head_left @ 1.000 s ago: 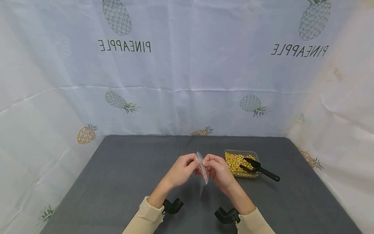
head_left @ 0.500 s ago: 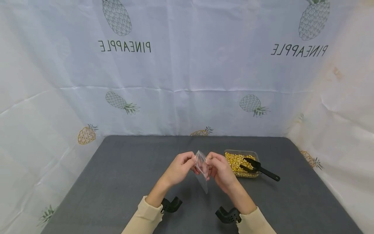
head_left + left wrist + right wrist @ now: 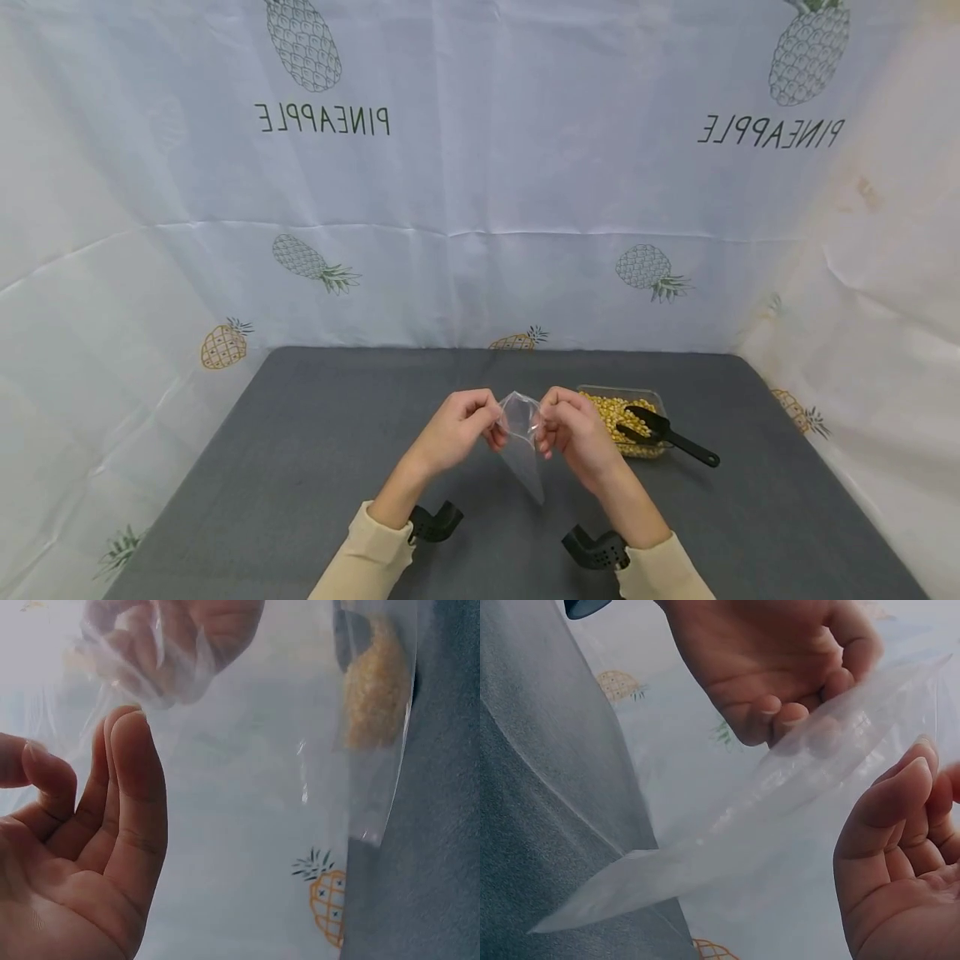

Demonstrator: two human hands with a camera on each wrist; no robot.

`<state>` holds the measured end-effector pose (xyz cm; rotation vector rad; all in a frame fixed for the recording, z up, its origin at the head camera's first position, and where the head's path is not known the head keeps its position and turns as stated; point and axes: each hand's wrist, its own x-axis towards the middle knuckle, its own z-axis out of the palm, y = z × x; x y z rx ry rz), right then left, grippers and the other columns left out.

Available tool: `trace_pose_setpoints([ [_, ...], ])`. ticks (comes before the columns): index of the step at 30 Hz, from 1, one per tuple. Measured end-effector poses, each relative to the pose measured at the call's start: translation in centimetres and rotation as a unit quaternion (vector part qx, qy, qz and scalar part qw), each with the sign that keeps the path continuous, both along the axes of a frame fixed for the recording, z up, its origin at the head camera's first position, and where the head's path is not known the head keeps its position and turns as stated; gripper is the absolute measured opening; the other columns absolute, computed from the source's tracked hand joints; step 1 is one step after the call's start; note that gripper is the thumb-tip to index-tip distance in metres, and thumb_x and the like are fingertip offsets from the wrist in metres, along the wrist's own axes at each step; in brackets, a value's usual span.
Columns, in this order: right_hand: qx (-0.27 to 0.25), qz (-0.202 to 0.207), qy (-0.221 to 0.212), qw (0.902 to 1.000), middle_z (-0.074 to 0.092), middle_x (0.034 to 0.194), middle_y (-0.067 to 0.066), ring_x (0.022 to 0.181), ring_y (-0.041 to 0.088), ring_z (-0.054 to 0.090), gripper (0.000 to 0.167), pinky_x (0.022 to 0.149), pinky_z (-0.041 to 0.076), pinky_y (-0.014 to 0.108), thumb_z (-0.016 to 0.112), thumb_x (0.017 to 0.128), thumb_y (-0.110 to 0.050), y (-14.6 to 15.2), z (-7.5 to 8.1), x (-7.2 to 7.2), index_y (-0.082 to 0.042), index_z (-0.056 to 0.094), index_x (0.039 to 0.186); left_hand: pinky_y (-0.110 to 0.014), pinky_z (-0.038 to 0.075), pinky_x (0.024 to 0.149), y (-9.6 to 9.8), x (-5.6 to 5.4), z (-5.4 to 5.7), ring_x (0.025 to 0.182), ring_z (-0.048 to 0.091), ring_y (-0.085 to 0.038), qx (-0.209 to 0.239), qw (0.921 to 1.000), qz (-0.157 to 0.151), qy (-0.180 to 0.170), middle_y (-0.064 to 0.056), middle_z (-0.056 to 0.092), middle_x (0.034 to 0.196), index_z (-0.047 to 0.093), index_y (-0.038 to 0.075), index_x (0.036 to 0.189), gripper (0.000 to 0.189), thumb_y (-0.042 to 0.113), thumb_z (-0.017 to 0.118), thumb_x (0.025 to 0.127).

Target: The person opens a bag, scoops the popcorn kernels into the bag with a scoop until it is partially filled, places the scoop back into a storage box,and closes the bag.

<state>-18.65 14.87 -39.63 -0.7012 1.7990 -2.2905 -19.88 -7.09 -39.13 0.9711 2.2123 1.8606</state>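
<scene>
A clear plastic bag (image 3: 522, 467) hangs over the table between both hands, its mouth spread apart at the top. My left hand (image 3: 453, 429) pinches the left side of that mouth between thumb and fingers. On the opposite side, my right hand (image 3: 581, 433) pinches the other edge. Seen from the right wrist, the bag (image 3: 652, 877) looks flat, tapers to a lower corner and has nothing visible inside. In the left wrist view, its film (image 3: 304, 772) overlaps the blurred yellow corn behind it.
Right of the hands stands a clear container (image 3: 647, 452) of yellow corn kernels (image 3: 606, 412). A black scoop (image 3: 693, 450) lies in it, handle sticking out over the rim. The grey table (image 3: 337, 467) meets a pineapple-print curtain (image 3: 480, 283) at the back.
The bag's mouth has gone from a narrow slit to a wide gap. My right hand has moved slightly right, pulling its edge away from the left hand.
</scene>
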Motion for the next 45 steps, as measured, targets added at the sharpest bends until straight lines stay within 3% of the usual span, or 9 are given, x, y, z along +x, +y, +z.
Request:
trace_pose_setpoints([
  [8,0.023,0.003,0.004,0.9997,0.059,0.068,-0.001,0.056,0.011,0.054,0.025,0.052,0.047,0.028,0.045,0.101,-0.005,0.6,0.2,-0.1,-0.009,0.055,0.078,-0.04,0.059,0.07,-1.0,0.0,0.6,0.07,0.069,-0.027,-0.01,0.9999,-0.01,-0.003,-0.016,0.068,0.08,0.066,-0.002,0.086,0.028,0.009,0.049,0.106],
  [15,0.046,0.013,0.009,0.9988,0.058,0.069,0.0,0.056,0.012,0.053,0.024,0.051,0.047,0.03,0.046,0.1,-0.006,1.0,0.6,0.0,-0.007,0.054,0.078,-0.04,0.059,0.068,-1.3,0.0,0.7,0.069,0.068,-0.037,-0.007,0.9997,-0.024,0.003,-0.016,0.068,0.079,0.066,-0.003,0.086,0.026,0.007,0.051,0.104],
  [23,0.037,0.006,0.009,0.9993,0.059,0.07,0.001,0.056,0.011,0.055,0.024,0.051,0.048,0.029,0.046,0.101,-0.006,1.0,0.7,0.0,-0.007,0.056,0.079,-0.039,0.058,0.066,-0.5,0.2,0.6,0.067,0.067,-0.027,0.008,0.9992,-0.026,0.028,-0.017,0.066,0.078,0.064,-0.002,0.085,0.026,0.006,0.05,0.105],
  [28,0.027,0.008,0.019,0.9994,0.058,0.07,0.0,0.055,0.012,0.054,0.024,0.051,0.048,0.029,0.045,0.101,-0.005,0.9,0.7,0.1,-0.007,0.056,0.079,-0.039,0.058,0.066,-0.1,0.4,0.5,0.067,0.066,-0.031,0.024,0.9984,-0.035,0.038,-0.018,0.064,0.079,0.061,-0.001,0.083,0.027,0.006,0.049,0.106],
  [31,0.024,0.007,0.026,0.9994,0.057,0.07,-0.001,0.055,0.013,0.053,0.024,0.051,0.047,0.031,0.044,0.101,-0.004,0.9,0.8,0.2,-0.006,0.055,0.079,-0.038,0.058,0.069,0.1,0.5,0.4,0.07,0.065,-0.032,0.039,0.9971,-0.023,0.061,-0.016,0.064,0.082,0.061,0.0,0.086,0.024,0.007,0.049,0.106],
  [36,0.021,-0.009,0.028,0.9993,0.055,0.071,-0.002,0.055,0.011,0.052,0.024,0.052,0.047,0.031,0.045,0.101,-0.004,0.7,1.0,0.4,-0.006,0.054,0.079,-0.037,0.055,0.084,0.3,0.4,0.1,0.091,0.066,-0.027,0.048,0.9855,0.044,0.157,-0.011,0.064,0.099,0.063,0.003,0.104,0.013,0.015,0.059,0.103],
  [40,0.013,-0.017,0.034,0.9992,0.056,0.071,-0.002,0.056,0.011,0.053,0.024,0.053,0.047,0.03,0.045,0.102,-0.005,0.6,1.1,0.5,-0.007,0.055,0.079,-0.042,0.046,0.102,0.6,0.4,-0.2,0.118,0.056,-0.026,0.023,0.9749,0.067,0.211,-0.012,0.057,0.126,0.057,0.006,0.129,0.049,0.046,0.061,0.101],
  [45,0.004,-0.018,0.046,0.9988,0.057,0.07,-0.002,0.055,0.011,0.052,0.026,0.053,0.047,0.03,0.045,0.103,-0.005,0.5,1.1,0.4,-0.007,0.055,0.08,-0.055,0.035,0.11,1.2,0.9,-0.3,0.143,0.035,-0.023,-0.053,0.9798,0.054,0.185,-0.006,0.036,0.155,0.038,0.016,0.154,0.093,0.079,0.054,0.087],
])
